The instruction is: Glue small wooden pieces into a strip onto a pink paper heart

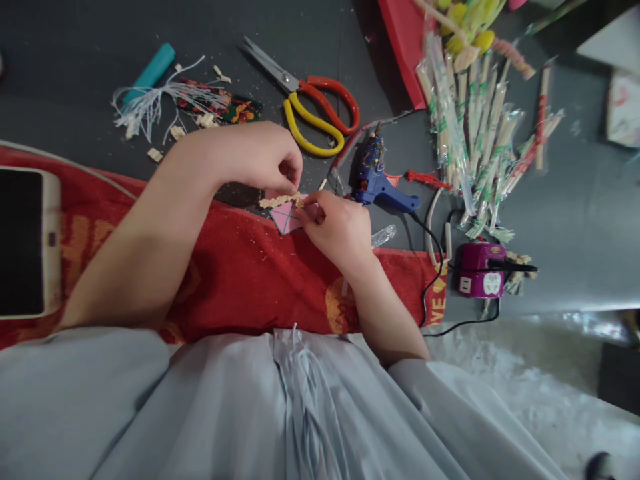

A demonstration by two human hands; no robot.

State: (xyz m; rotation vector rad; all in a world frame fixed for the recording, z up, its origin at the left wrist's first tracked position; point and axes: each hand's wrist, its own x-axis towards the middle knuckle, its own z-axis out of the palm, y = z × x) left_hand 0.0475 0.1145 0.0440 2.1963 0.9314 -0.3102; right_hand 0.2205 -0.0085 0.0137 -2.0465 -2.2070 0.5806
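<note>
A small pink card (pixel 285 221) with dark crossing lines lies under both hands at the table edge. A beige braided trim (pixel 276 201) runs along its upper side. My left hand (pixel 267 157) reaches over from above, its fingers curled and pinched at the trim's right part; the fingertips are partly hidden. From the right, my right hand (pixel 340 227) pinches the card beside the trim's end, covering the card's right side. A blue glue gun (pixel 375 177) lies just right of my right hand, strings of glue on its nozzle end.
Open scissors (pixel 313 110) with red and yellow handles lie above. Plastic-wrapped sticks (pixel 475 127) are heaped at the right, near a purple power adapter (pixel 481 270) with cords. A teal tube (pixel 150 73) and white strings (pixel 155 100) lie upper left; a phone (pixel 53 240) rests on red cloth (pixel 240 280).
</note>
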